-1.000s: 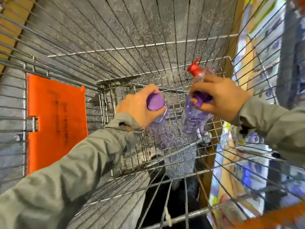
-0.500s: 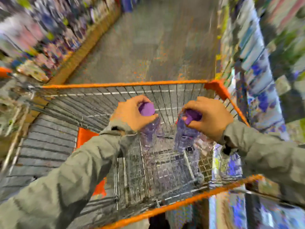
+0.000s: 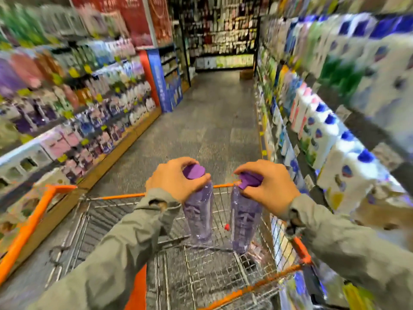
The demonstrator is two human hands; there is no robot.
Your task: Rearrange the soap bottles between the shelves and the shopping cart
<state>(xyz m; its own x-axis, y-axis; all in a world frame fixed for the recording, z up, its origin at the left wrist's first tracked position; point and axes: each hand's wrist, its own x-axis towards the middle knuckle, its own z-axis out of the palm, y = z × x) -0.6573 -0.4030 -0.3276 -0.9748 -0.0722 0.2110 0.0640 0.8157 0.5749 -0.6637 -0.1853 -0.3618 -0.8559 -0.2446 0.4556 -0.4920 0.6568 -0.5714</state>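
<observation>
While both bottles hang inside the orange-rimmed wire shopping cart (image 3: 120,196), each is gripped at its top. The fingers of the left hand (image 3: 176,179) curl round the flat purple cap of the clear purple plastic soap bottle on the left (image 3: 197,215). The right hand (image 3: 268,186) clamps the purple spout cap of the matching clear purple bottle on the right (image 3: 244,224).

Long axes near vertical, bodies straight below the fingers, side by side, not touching. The stocked shelves on the right (image 3: 312,121) lie nearer the right hand. Likely any lift goes straight up.

Cannot tell whether the bases rest on the cart floor. Shelf goods blurred, labels unreadable.
</observation>
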